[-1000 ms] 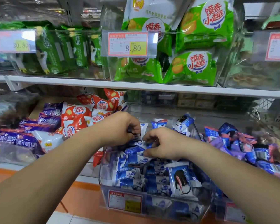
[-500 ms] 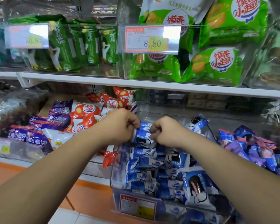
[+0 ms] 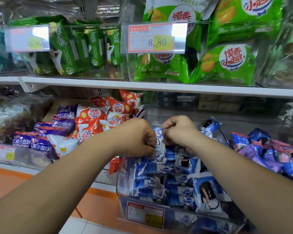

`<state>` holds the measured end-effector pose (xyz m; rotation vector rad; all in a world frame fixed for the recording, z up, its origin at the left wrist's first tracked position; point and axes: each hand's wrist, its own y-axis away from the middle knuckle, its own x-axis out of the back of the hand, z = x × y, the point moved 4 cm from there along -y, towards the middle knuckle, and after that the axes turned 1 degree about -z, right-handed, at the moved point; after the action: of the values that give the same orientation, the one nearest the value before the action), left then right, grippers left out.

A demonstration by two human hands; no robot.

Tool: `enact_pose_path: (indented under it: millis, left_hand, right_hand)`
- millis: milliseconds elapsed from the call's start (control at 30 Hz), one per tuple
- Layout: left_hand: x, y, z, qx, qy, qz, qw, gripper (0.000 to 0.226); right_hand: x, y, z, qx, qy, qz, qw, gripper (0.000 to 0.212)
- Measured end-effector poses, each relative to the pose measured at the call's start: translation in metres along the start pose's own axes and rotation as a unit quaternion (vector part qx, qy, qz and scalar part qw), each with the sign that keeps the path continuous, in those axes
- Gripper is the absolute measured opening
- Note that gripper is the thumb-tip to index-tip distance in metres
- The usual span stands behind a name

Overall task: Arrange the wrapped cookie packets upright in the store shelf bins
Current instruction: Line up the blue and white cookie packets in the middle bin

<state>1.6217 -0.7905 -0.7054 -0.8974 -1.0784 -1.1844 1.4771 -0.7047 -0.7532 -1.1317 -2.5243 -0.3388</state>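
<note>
A clear plastic bin [image 3: 123, 202] on the lower shelf holds several blue-and-white wrapped cookie packets [image 3: 174, 184], most lying in rows. My left hand [image 3: 139, 139] and my right hand [image 3: 179, 130] are both over the bin's back half, fingers curled. Between them they pinch one blue-and-white packet [image 3: 159, 141], which stands upright above the pile. Its lower part is hidden among the other packets. Another blue packet [image 3: 209, 125] leans against the bin's rear right wall.
Left of the bin lie red-and-white packets [image 3: 98, 119] and purple packets [image 3: 41, 142]. To the right, a heap of blue, purple and pink packets [image 3: 267, 149]. The upper shelf [image 3: 142, 86] carries green bags behind price tags [image 3: 156, 38]. Orange floor edge below.
Both hands have lifted slightly and drawn closer together, bringing one blue packet up from the pile and standing it upright between them.
</note>
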Motion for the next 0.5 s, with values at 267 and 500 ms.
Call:
enact_pose_path:
  millis: [267, 500]
  left_hand:
    - [-0.019, -0.004, 0.019, -0.001, -0.066, -0.130, 0.989, 0.014]
    - [-0.033, 0.001, 0.010, 0.030, -0.034, -0.202, 0.978, 0.040]
  right_hand:
    - [0.010, 0.019, -0.007, 0.081, 0.123, -0.077, 0.986, 0.034]
    - [0.026, 0.049, -0.006, 0.123, 0.177, -0.162, 0.963, 0.025]
